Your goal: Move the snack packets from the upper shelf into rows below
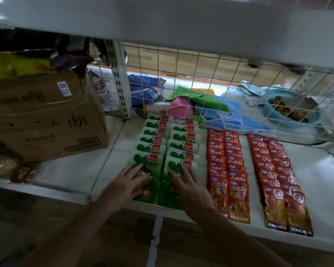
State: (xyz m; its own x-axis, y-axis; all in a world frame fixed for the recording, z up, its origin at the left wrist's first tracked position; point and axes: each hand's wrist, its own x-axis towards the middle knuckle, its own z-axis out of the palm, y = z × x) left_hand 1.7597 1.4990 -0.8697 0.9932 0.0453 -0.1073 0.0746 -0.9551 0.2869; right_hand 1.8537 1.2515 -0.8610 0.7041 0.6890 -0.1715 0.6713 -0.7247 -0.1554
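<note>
Snack packets [156, 149] in green and white lie in two overlapping rows on the lower shelf [104, 166], running from the wire mesh back [201, 74] to the front edge, and both hands sit on the nearest ones. The left hand [130, 183] lies flat on the front packet of the left row [152, 141], fingers straight and spread, pointing up and to the right; it grasps nothing and only presses down. The right hand [188, 186] lies the same way on the front packet of the right row [183, 145], palm down, fingers splayed and flat, curled round nothing. Both forearms reach in from the lower edge of the view, beneath the upper shelf [181, 22]. Just to the right of the right hand lie red packets [228, 170] in two touching rows, and further right a second pair of red rows [278, 176]. Their bottom edges read "KONCHEW", and the nearer pair carries large Chinese characters. To the left stands a cardboard box [44, 116] printed "500ml"
</note>
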